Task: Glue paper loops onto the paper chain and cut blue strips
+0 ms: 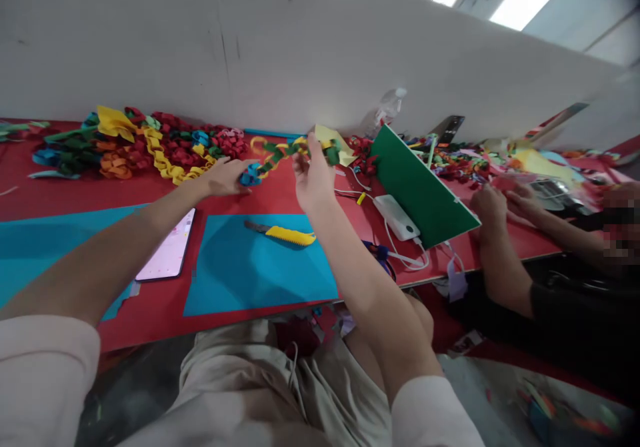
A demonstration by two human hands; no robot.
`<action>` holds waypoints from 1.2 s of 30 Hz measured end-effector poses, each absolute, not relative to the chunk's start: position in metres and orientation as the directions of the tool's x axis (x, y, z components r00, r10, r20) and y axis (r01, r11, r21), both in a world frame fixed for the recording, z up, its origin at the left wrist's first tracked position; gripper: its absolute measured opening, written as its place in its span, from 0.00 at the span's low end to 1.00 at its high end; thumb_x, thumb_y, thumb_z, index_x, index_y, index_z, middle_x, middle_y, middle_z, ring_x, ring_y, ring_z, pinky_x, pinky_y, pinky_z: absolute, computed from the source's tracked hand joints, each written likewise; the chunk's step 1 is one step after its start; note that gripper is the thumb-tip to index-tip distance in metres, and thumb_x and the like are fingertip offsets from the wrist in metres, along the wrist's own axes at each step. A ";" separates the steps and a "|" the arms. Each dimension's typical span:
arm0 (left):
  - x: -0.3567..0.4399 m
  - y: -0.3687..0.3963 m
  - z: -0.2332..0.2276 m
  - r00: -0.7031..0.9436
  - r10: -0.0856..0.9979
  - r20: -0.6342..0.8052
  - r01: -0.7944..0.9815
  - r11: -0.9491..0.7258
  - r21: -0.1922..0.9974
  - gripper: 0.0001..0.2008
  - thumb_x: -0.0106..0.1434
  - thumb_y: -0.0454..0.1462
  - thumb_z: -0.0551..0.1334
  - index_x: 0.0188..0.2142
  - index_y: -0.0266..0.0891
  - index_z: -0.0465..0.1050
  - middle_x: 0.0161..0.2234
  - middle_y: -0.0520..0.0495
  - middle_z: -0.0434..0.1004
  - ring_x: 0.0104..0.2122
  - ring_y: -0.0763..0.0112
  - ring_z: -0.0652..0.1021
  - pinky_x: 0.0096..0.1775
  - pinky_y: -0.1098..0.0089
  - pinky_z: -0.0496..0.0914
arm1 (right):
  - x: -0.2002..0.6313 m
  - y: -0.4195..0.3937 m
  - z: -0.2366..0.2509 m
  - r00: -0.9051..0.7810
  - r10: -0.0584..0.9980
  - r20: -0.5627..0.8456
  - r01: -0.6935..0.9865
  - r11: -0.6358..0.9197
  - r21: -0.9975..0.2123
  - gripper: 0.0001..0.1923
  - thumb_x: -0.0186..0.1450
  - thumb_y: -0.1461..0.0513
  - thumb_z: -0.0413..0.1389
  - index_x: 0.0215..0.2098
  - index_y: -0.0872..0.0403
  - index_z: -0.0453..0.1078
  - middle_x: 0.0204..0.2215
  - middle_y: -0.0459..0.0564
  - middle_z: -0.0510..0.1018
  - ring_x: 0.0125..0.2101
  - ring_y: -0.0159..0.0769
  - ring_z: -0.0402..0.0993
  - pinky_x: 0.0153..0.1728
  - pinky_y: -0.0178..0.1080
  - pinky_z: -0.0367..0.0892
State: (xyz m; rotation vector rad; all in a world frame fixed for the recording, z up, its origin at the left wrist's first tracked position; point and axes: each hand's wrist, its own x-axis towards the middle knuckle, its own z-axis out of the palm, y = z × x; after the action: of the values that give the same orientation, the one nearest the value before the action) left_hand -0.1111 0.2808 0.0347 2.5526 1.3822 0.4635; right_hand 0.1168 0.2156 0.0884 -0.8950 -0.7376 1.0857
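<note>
The left hand [223,177] lies low over the red table [150,307], fingers curled around the blue end link [249,177] of a paper chain [280,152]. The right hand [313,180] is raised just beside it, thumb and fingers pinched on the chain farther along, so the green and yellow links hang in a short arc between the two hands above the tabletop. The chain's far end, near a yellow paper piece [335,139], is blurred, and where it stops cannot be told.

Below the hands a yellow-handled utility knife [283,233] lies on a blue paper sheet [260,273], apart from both hands. A phone [167,253] with a lit screen rests left of that sheet. A heap of finished paper chains [150,145] sits against the wall. To the right a green board [423,187] leans tilted over a white power bank [397,217] with a cable. Another person's hands [500,203] rest on the table beyond the board.
</note>
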 end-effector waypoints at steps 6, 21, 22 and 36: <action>-0.113 0.304 0.019 0.426 0.873 0.238 0.796 -0.487 0.359 0.31 0.65 0.56 0.53 0.52 0.34 0.75 0.43 0.42 0.83 0.43 0.60 0.81 0.43 0.64 0.70 | 0.153 0.240 0.119 0.544 0.815 -0.199 -0.529 0.149 -0.835 0.08 0.70 0.61 0.58 0.45 0.49 0.63 0.39 0.45 0.76 0.32 0.25 0.81 0.28 0.27 0.75; -0.134 0.298 0.020 0.372 0.842 0.390 0.811 -0.499 0.305 0.18 0.67 0.49 0.61 0.48 0.39 0.68 0.44 0.46 0.80 0.46 0.62 0.77 0.53 0.62 0.65 | 0.203 0.225 0.121 0.626 0.731 -0.272 -0.421 0.024 -0.907 0.18 0.64 0.53 0.67 0.32 0.48 0.61 0.21 0.35 0.63 0.16 0.24 0.59 0.12 0.30 0.54; -0.135 0.298 0.020 0.387 0.844 0.372 0.809 -0.504 0.302 0.19 0.66 0.50 0.61 0.48 0.38 0.68 0.41 0.47 0.80 0.44 0.64 0.77 0.51 0.63 0.65 | 0.206 0.225 0.122 0.616 0.745 -0.257 -0.428 0.042 -0.903 0.18 0.65 0.53 0.67 0.32 0.49 0.62 0.21 0.36 0.64 0.16 0.24 0.59 0.12 0.29 0.54; -0.118 0.289 0.016 0.468 0.852 0.235 0.788 -0.523 0.326 0.24 0.62 0.58 0.60 0.47 0.45 0.77 0.40 0.45 0.84 0.44 0.54 0.80 0.49 0.58 0.63 | 0.210 0.207 0.127 0.362 0.925 -0.117 -0.474 0.074 -0.877 0.14 0.62 0.62 0.69 0.33 0.52 0.67 0.25 0.41 0.76 0.28 0.30 0.80 0.29 0.31 0.79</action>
State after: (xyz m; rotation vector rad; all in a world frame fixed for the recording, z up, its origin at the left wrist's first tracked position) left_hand -0.1177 0.2893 0.0157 2.5407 1.4336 0.5552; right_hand 0.2105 0.2072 0.1267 -1.0147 -0.5556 1.1341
